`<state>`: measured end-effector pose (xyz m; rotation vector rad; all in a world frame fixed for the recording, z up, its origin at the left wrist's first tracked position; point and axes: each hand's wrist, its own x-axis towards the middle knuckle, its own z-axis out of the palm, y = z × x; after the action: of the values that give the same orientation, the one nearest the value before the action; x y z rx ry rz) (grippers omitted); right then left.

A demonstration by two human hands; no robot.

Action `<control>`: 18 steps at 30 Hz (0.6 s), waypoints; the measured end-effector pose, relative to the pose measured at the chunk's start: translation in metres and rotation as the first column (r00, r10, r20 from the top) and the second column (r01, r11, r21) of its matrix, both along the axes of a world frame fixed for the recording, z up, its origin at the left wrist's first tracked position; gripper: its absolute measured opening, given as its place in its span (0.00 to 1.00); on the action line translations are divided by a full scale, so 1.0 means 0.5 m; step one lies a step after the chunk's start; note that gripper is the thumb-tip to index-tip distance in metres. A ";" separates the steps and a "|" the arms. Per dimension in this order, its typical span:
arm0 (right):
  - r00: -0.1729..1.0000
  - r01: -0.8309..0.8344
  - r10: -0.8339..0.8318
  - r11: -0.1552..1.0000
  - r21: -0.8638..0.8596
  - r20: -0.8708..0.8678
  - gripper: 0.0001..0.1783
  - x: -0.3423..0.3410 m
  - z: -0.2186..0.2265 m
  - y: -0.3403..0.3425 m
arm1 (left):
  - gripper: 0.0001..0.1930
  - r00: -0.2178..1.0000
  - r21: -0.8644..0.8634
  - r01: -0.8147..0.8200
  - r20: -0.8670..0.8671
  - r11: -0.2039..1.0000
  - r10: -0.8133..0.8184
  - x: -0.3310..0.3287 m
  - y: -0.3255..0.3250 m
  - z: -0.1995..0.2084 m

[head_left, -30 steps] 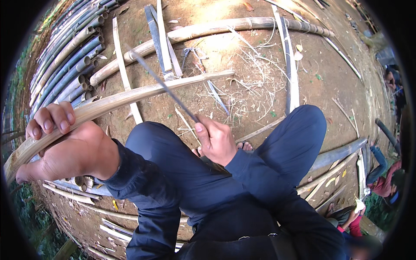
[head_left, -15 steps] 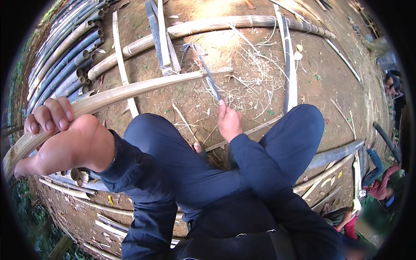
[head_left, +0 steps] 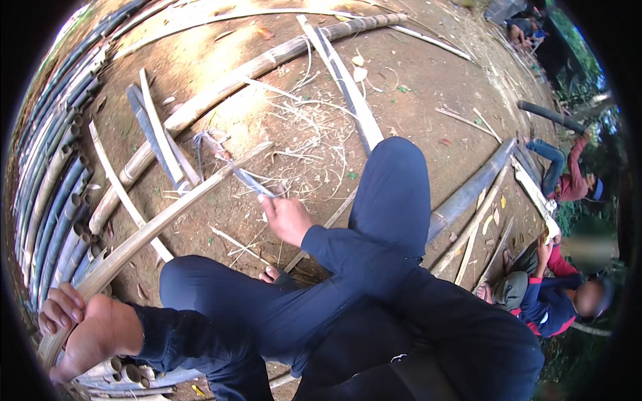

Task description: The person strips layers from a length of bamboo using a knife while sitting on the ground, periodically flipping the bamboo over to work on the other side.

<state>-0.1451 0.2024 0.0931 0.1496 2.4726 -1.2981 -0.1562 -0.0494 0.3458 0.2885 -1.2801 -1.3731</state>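
Note:
A long split bamboo strip runs from the lower left up toward the middle of the head view. My left hand is wrapped round its near end. Close to the far end, a long grey blade lies against the strip and crosses it. Its near end is in my right hand, which is closed round it; the handle itself is mostly hidden by my fingers. Beyond the strip the tool's far part shows, too small to make out clearly.
A thick bamboo pole lies across the ground ahead, with pale shavings beside it. Stacked bamboo poles line the left. At right are a dark pole and a person holding a pale strip; others sit farther off.
The view has swung to the right, so the scene sits farther left and more people show at the right. Both hands keep their grip on the strip and the blade tool.

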 end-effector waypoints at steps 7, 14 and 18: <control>0.916 -0.034 0.052 0.998 0.051 -0.398 0.26 0.061 -0.026 -0.018 | 0.32 0.965 0.099 0.218 -0.172 0.971 -0.200 0.003 -0.071 -0.026; 0.867 0.263 -0.224 0.964 -0.028 0.446 0.40 0.023 -0.158 0.022 | 0.40 0.953 0.170 0.245 -0.222 0.955 -0.205 -0.011 -0.039 -0.018; 0.988 -0.056 0.039 0.992 0.112 0.147 0.38 0.036 -0.120 0.008 | 0.43 0.950 0.091 0.239 -0.226 0.967 -0.213 -0.008 -0.017 0.001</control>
<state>-0.1272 0.2064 0.0330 0.2037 2.4127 -1.0851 -0.1600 -0.0580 0.3465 0.0702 -1.0781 -1.6318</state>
